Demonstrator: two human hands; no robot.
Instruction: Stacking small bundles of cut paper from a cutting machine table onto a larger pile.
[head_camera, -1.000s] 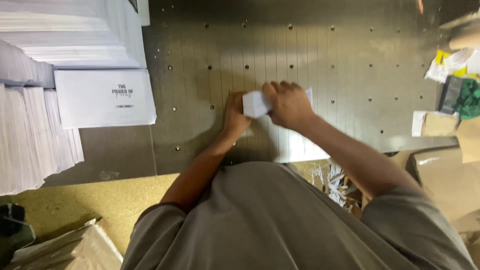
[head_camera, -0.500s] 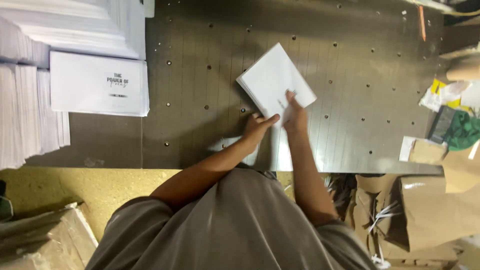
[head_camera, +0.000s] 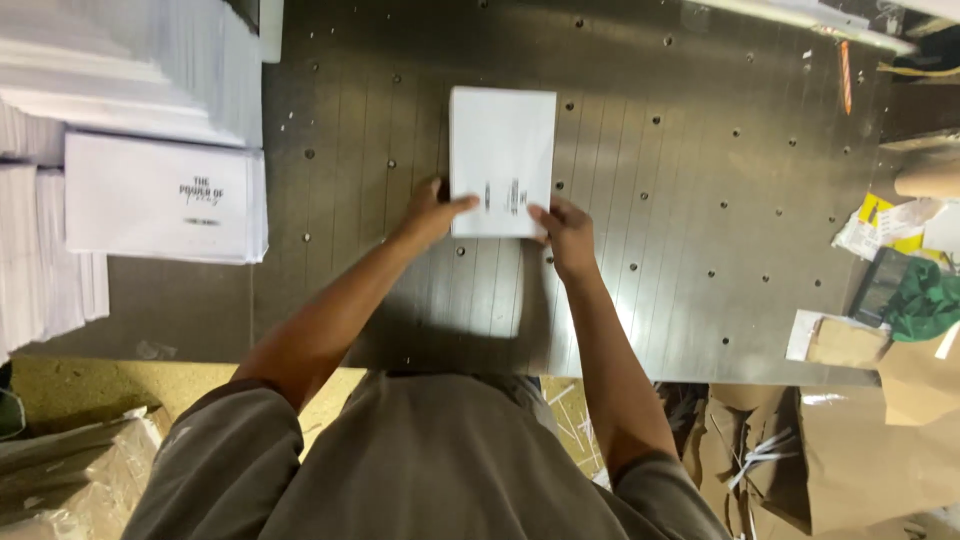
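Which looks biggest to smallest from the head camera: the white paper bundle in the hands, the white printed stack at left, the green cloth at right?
1. White printed stack: biggest.
2. Paper bundle, held by left hand and right hand.
3. Green cloth: smallest, though partly cut off by the frame edge.

Person seen from above, head cam. Wears a grey-brown short-sleeve tee, plain, no print or logo visible; fabric soft w/ loose folds across chest and shoulders. Sleeves wide, hems end approx. at the elbows, well back from the hands. Forearms bare from the hems out to the wrists. Left hand (head_camera: 432, 212) and right hand (head_camera: 566, 236) both bare: no gloves, no watch, rings or bands visible. Shirt front fills the space between the two arms, nearest the cam.
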